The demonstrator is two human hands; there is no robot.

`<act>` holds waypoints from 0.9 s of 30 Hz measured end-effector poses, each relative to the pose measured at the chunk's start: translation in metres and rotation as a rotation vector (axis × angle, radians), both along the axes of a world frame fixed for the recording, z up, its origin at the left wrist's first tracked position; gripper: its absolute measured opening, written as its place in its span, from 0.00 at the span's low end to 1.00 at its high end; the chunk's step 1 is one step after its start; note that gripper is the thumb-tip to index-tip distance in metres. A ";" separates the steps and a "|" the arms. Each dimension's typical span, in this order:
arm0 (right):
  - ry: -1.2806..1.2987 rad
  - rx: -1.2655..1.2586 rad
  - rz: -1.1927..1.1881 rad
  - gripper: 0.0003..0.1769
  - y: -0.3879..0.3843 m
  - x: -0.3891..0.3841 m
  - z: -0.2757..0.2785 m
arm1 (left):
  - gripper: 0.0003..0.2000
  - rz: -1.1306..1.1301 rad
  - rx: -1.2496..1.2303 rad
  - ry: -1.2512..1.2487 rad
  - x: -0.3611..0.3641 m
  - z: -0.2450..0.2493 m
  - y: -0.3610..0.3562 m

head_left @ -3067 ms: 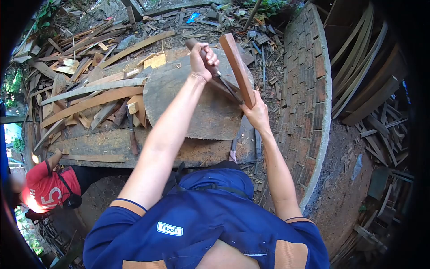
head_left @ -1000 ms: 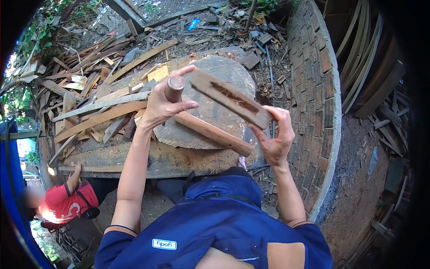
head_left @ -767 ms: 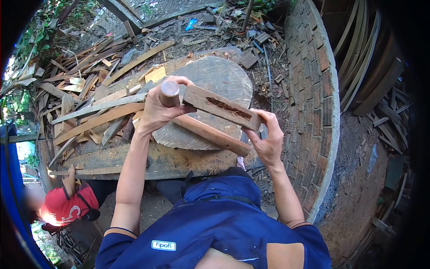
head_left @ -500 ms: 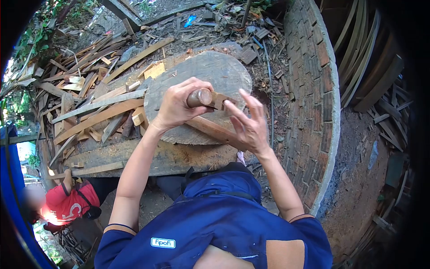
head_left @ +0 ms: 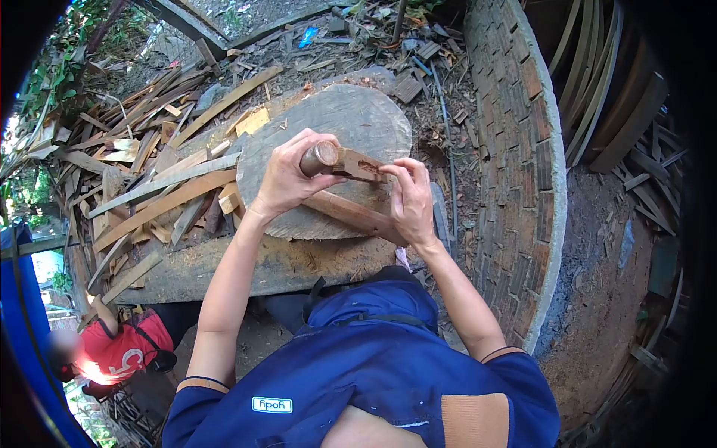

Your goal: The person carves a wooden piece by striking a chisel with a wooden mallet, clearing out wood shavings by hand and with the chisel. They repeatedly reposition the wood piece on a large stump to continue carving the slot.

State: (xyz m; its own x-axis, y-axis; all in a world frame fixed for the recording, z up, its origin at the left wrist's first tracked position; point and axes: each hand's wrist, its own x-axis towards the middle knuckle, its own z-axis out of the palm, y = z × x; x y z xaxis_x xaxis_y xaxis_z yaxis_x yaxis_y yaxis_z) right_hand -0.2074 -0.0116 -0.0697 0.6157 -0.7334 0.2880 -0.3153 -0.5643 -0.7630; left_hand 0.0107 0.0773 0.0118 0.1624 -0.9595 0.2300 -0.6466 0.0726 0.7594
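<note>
Tight spot. The curved brick wall [head_left: 523,149] hems in the right side and the scrap wood pile [head_left: 142,157] crowds the left edge of the round slab [head_left: 336,119], so the only free room is its far half. A long stick [head_left: 351,215] lies across the near edge under the hands; bump it and it could roll off.

The wood block [head_left: 358,164] is held over that near edge, right hand [head_left: 411,201] pinching its end, left hand [head_left: 287,179] wrapped tight round the tool handle [head_left: 321,158] butted against it. A slip probably jabs the right fingers [head_left: 399,175].
</note>
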 end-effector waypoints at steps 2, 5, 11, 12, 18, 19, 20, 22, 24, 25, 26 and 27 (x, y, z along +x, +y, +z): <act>-0.046 0.032 0.068 0.23 0.005 0.006 0.009 | 0.26 -0.001 0.007 0.011 0.001 -0.001 -0.001; -0.056 0.085 0.122 0.24 -0.002 0.003 -0.009 | 0.26 0.008 0.023 0.012 0.004 0.000 -0.001; 0.026 0.088 0.172 0.28 -0.016 0.004 -0.027 | 0.26 -0.036 -0.007 0.069 0.009 -0.006 -0.002; 0.037 0.081 0.137 0.28 -0.020 0.007 -0.024 | 0.23 -0.032 -0.014 0.182 0.010 -0.008 -0.002; 0.266 -0.226 0.011 0.26 -0.038 0.002 -0.006 | 0.17 0.234 -0.049 0.175 0.042 0.008 0.005; 0.388 -0.225 0.024 0.26 -0.039 0.002 -0.009 | 0.15 0.314 0.006 0.309 0.046 0.011 0.004; 0.370 -0.229 0.040 0.26 -0.040 0.003 -0.012 | 0.12 0.335 -0.158 0.345 0.046 0.011 -0.001; 0.353 -0.233 0.046 0.27 -0.036 0.008 -0.013 | 0.12 0.357 -0.247 0.451 0.048 0.023 -0.008; 0.296 -0.328 0.008 0.26 -0.025 0.011 -0.011 | 0.14 0.377 -0.432 0.663 0.038 0.042 -0.019; 0.293 -0.334 0.021 0.26 -0.018 0.012 -0.002 | 0.14 0.361 -0.521 0.762 0.033 0.050 -0.027; 0.322 -0.278 0.044 0.26 -0.010 0.011 0.009 | 0.12 0.341 -0.563 0.785 0.031 0.049 -0.035; 0.354 -0.218 0.065 0.26 0.000 0.008 0.015 | 0.11 0.321 -0.602 0.809 0.029 0.047 -0.042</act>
